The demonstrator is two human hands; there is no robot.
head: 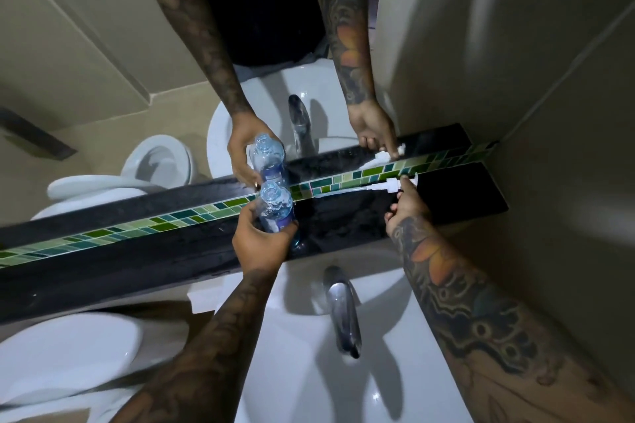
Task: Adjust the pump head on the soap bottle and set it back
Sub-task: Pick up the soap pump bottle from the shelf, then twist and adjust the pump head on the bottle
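The left hand [263,241] wraps around a clear soap bottle [277,210], its neck open, holding it upright on the black ledge [343,220] against the mirror. To the right, the right hand [409,208] pinches the white pump head [391,184], its tube lying across the ledge, above the sink [309,371].
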